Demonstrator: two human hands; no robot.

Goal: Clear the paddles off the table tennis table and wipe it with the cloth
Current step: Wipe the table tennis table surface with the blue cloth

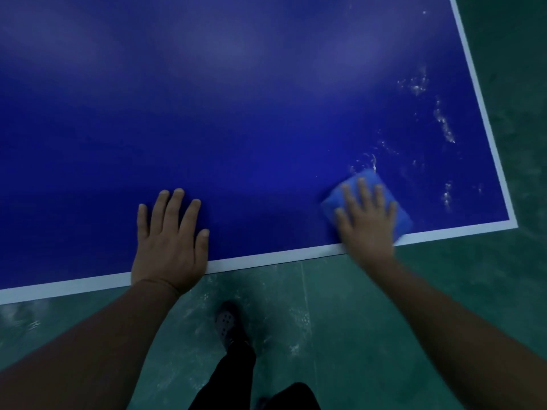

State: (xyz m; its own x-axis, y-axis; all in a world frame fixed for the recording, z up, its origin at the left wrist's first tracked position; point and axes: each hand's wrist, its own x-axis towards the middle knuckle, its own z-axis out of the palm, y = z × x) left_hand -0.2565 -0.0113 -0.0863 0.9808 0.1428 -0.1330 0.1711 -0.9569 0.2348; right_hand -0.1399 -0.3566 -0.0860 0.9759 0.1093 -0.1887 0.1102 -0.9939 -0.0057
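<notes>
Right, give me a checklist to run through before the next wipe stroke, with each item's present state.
1. Right hand flat on the cloth: ok.
2. Cloth lies on the table, near its right corner: ok.
3. Left hand braced flat at the table's near edge: ok.
4. No paddles on the visible table: ok; the rest cannot tell.
5. White specks beyond the cloth wiped away: not ok.
6. Cloth damp enough: cannot tell.
</notes>
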